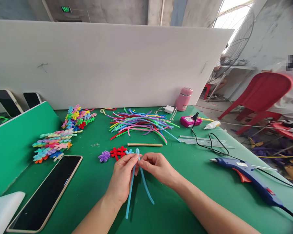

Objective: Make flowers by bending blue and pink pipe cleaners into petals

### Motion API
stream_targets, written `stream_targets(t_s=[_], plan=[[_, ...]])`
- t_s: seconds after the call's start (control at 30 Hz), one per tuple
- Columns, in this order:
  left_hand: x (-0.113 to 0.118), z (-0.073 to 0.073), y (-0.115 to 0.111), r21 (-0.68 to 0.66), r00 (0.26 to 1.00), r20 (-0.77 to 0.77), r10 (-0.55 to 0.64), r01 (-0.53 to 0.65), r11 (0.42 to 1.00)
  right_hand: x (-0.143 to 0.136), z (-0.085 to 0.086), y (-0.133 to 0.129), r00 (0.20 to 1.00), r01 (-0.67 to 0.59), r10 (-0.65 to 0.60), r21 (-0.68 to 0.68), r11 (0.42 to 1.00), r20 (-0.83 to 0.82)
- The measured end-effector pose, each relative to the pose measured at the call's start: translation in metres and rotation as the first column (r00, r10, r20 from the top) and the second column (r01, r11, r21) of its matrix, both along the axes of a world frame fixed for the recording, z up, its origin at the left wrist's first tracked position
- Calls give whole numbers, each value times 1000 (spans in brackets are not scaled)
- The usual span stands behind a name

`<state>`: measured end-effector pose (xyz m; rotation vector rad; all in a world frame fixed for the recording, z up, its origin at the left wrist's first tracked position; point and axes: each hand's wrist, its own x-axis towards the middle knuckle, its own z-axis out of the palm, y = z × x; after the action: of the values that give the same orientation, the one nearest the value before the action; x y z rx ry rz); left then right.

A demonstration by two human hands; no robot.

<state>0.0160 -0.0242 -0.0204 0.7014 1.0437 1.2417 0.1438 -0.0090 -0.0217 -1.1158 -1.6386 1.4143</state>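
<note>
The light-blue fuzzy pipe cleaner point(134, 182) is pinched at its looped top between left hand point(123, 177) and right hand point(156, 167), its two tails trailing toward the person.

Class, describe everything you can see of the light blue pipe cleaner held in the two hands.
The light blue pipe cleaner is a thin, fuzzy stem, bent at the top into a small loop. Below the loop its two ends hang down and spread apart over the green table. The left hand and right hand pinch it just under the loop with their fingers. The loop sits beside a red pipe-cleaner flower.
</note>
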Motion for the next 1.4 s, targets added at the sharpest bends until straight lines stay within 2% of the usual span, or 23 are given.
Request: stream_targets(t_s=[0.2, 0.37, 0.57, 0.7, 0.87, 1.0, 1.13, 1.4], plan=[[-1, 1, 1, -12, 991, 69, -110, 111, 994, -3, 5, -2, 983, -25, 8, -87, 996, -185], [0, 5, 3, 0, 994, -47, -103, 103, 995, -1, 7, -4, 971, -115, 75, -169, 979, -227], [1, 12, 7, 17, 989, -94, -114, 116, 993, -3, 6, -4, 950, -138, 86, -157, 978, -301], [-3, 15, 10, 12, 972, -137, -190, 193, 981, -2, 6, -2, 946, -82, -6, -258, 963, -323], [-7, 10, 9, 15, 960, -221, -169, 177, 984, -2, 0, -1, 944, 23, -122, -306, 952, -306], [-7, 1, 5, 47, 957, -256, -136, 153, 987, -4, -4, -1, 947, 63, -152, -301, 952, -283], [-7, -6, 1, 72, 945, -292, -151, 179, 981, -6, -6, -1, 947, 108, -180, -266, 958, -265], [-3, -2, -8, 72, 943, -317, -104, 134, 988, -8, -10, -2, 949, 130, -187, -227, 965, -253]])
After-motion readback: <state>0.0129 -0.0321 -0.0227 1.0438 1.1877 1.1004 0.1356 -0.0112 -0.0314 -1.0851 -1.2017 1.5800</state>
